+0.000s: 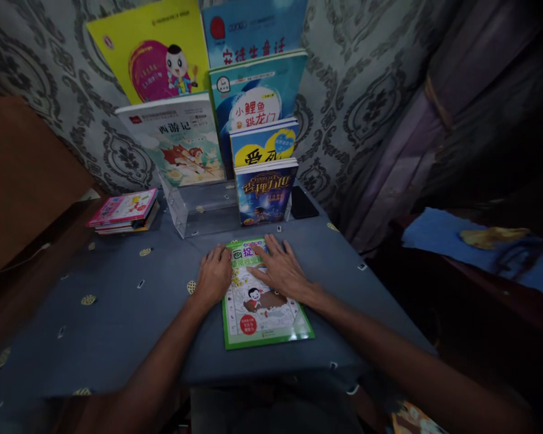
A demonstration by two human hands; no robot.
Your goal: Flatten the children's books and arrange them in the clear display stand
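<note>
A green-bordered picture book (271, 319) with a cartoon child on its cover lies flat on the cloth-covered table, close to the front edge. My left hand (214, 274) rests along the book's upper left edge, its fingers pointing away from me and lying on the cover's side and the cloth. Across the upper right of the cover, my right hand (280, 268) lies flat with its fingers spread, hiding part of the title. Neither hand grips the book.
Behind the book stands a clear acrylic rack (178, 211) holding upright books, with a dark blue book (266, 196) at the front. A small stack of books (127, 208) sits at left, and a dark flat object (304, 204) right of the rack. Patterned curtain (357, 78) hangs behind.
</note>
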